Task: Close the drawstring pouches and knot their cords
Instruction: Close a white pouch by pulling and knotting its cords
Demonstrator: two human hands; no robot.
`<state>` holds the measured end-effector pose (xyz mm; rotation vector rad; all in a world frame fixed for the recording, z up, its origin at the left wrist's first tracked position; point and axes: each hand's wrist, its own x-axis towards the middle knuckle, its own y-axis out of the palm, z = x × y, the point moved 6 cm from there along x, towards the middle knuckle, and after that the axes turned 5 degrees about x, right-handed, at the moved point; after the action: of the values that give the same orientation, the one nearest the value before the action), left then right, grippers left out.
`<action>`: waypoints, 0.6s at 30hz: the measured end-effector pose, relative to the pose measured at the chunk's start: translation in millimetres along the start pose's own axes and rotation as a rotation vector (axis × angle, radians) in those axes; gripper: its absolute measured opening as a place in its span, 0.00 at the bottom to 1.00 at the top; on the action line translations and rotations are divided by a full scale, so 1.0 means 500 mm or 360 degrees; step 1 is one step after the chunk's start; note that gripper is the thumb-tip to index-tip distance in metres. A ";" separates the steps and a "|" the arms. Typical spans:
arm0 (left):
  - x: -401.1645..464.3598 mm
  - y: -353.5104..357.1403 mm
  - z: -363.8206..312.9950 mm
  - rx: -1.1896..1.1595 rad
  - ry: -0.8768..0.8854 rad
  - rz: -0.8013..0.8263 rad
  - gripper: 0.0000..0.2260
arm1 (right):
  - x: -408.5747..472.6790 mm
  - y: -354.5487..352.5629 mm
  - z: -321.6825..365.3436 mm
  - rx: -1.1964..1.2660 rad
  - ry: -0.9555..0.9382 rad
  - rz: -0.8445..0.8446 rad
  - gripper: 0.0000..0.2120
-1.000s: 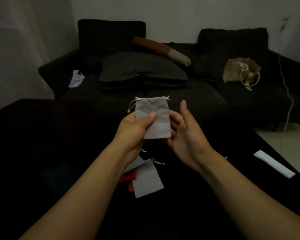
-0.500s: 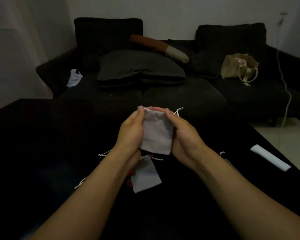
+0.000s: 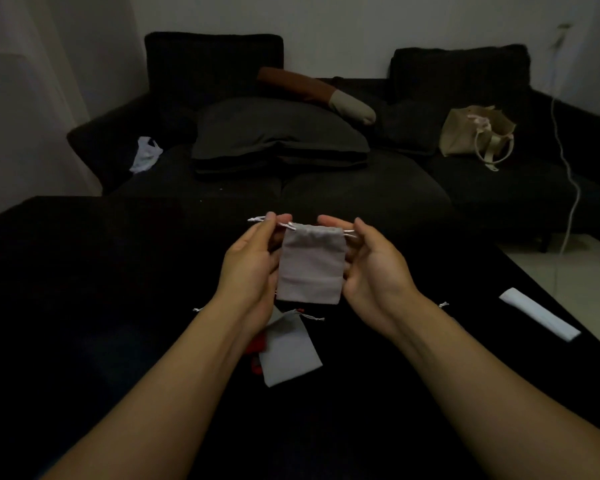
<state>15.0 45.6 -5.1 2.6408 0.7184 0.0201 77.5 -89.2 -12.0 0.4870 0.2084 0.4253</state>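
From my feed I see two bare forearms with no sleeves down to the frame's bottom edge. The left hand [image 3: 253, 261] and right hand [image 3: 374, 268] wear no gloves, rings, watch or wristband; the fingers [image 3: 333, 221] are bare.

left hand [image 3: 250, 261], right hand [image 3: 374, 268]: moved apart | pouch [image 3: 310, 265] mouth: now gathered by cords

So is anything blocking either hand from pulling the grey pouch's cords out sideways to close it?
Nothing visible. The left hand pinches the left cord and the right hand pinches the right cord of the grey pouch, which is held in the air above the dark table, with open space on both sides.
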 end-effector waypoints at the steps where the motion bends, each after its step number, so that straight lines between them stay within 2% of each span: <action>1: 0.003 -0.002 0.001 -0.0045 -0.0001 -0.0021 0.10 | 0.001 -0.002 0.001 0.0009 -0.0009 -0.0018 0.22; 4: 0.008 -0.005 0.008 -0.0157 -0.0047 -0.0070 0.08 | 0.004 -0.010 0.006 0.0030 -0.0044 -0.0070 0.22; 10: 0.013 -0.014 0.006 -0.0271 0.0001 -0.0111 0.13 | 0.009 -0.025 0.013 0.0131 -0.0093 -0.0185 0.22; 15: 0.013 -0.024 -0.002 0.0227 0.0169 -0.0178 0.15 | 0.015 -0.036 0.016 0.0204 -0.0101 -0.0218 0.22; 18: 0.008 0.000 0.017 0.0423 -0.0044 0.0019 0.14 | 0.015 -0.033 0.008 0.0192 -0.0075 -0.0200 0.22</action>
<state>19.7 44.4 -13.0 2.8909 0.7411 -0.1163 91.1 -100.9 -17.2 0.5983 0.2186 0.2788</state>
